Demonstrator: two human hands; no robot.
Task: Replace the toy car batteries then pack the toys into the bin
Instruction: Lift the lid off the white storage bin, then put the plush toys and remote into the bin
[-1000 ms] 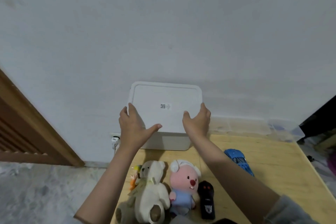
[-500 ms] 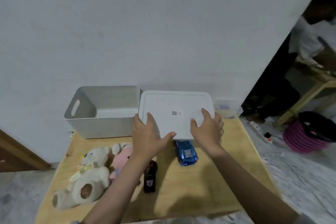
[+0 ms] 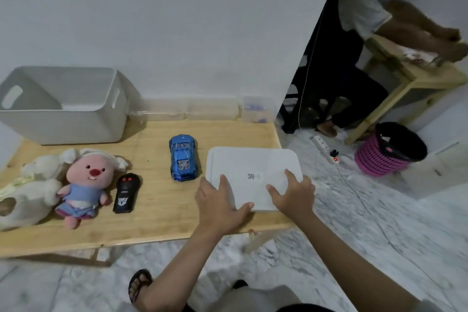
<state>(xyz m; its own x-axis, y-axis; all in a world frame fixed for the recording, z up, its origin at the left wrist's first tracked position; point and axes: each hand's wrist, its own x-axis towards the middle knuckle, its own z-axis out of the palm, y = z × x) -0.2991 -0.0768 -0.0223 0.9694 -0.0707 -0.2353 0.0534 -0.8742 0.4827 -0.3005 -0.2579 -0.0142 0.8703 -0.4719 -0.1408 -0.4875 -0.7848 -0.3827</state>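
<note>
The white bin lid (image 3: 249,164) lies flat at the right end of the low wooden table (image 3: 157,210). My left hand (image 3: 217,201) grips its near left corner and my right hand (image 3: 291,194) grips its near right edge. The open grey-white bin (image 3: 63,106) stands at the back left against the wall. A blue toy car (image 3: 182,157) sits mid-table, just left of the lid. A black remote (image 3: 125,192), a pink plush (image 3: 84,182) and a cream plush bear (image 3: 27,192) lie in a row at the left.
Clear small boxes (image 3: 258,109) line the wall behind the table. On the marble floor to the right are a power strip (image 3: 326,149) and a pink basket (image 3: 387,152). Another person (image 3: 359,33) works at a second wooden table (image 3: 410,78) at the far right.
The lid, taken off the bin a second ago, has been carried right and lowered onto the table's right end. The view has swung right and down.
</note>
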